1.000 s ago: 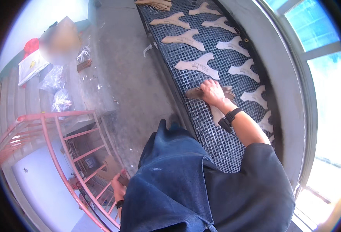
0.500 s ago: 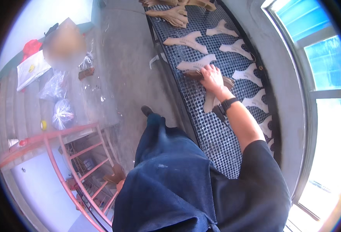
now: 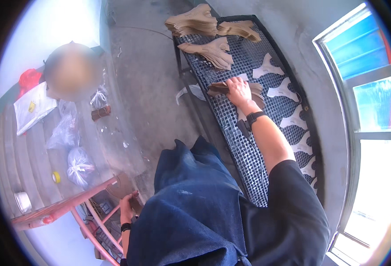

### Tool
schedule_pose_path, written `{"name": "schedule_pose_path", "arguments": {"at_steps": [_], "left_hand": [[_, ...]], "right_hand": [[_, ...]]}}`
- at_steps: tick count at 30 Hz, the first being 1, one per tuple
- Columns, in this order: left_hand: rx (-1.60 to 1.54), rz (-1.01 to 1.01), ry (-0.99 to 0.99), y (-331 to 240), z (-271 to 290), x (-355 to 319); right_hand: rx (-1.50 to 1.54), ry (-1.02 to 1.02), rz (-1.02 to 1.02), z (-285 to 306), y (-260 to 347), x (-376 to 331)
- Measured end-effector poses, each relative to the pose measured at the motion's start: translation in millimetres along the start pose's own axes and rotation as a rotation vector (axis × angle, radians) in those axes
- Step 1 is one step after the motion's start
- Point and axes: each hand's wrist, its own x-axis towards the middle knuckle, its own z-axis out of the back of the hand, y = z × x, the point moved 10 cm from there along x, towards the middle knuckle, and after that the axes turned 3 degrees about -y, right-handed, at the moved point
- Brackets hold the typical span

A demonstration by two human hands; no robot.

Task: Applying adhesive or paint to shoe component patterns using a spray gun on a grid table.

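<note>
My right hand (image 3: 240, 92), with a dark band on its wrist, is closed on a stack of brown Y-shaped flat pieces (image 3: 257, 94) over the black mesh rack. Their ends fan out on both sides of the fingers. A pale piece (image 3: 243, 77) shows partly beyond the knuckles. Low at the left, my left hand (image 3: 126, 208) is closed around a brown flat piece (image 3: 136, 205), mostly hidden by my apron, beside the pink metal rails. Along the rack's right side lies a row of single pale Y-shaped pieces (image 3: 283, 90).
Fanned stacks of tan pieces (image 3: 209, 52) lie at the far end of the mesh rack (image 3: 231, 128). To the left, a slatted surface (image 3: 35, 155) bears plastic bags (image 3: 81, 166), yellow tape (image 3: 56, 177) and a white roll (image 3: 23, 202). A window (image 3: 373, 97) is at the right.
My view has shifted, bringing more of the far stacks and my left hand into sight. Two pale pieces beyond my right hand no longer show whole; that hand has moved farther along the rack.
</note>
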Motion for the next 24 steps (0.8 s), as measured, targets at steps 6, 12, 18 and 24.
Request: {"name": "schedule_pose_path", "arguments": {"at_steps": [6, 12, 18, 24], "left_hand": [[-0.009, 0.248, -0.102, -14, 8, 48], [0.514, 0.015, -0.001, -3, -14, 88], [0.857, 0.090, 0.114, -29, -48, 144], [0.298, 0.333, -0.053, -103, -95, 180]], "right_hand": [[-0.016, 0.300, 0.013, -31, 4, 18], [0.032, 0.220, 0.112, -15, 11, 16], [0.176, 0.260, -0.007, 35, -15, 146], [0.172, 0.318, 0.267, -14, 21, 278]]}}
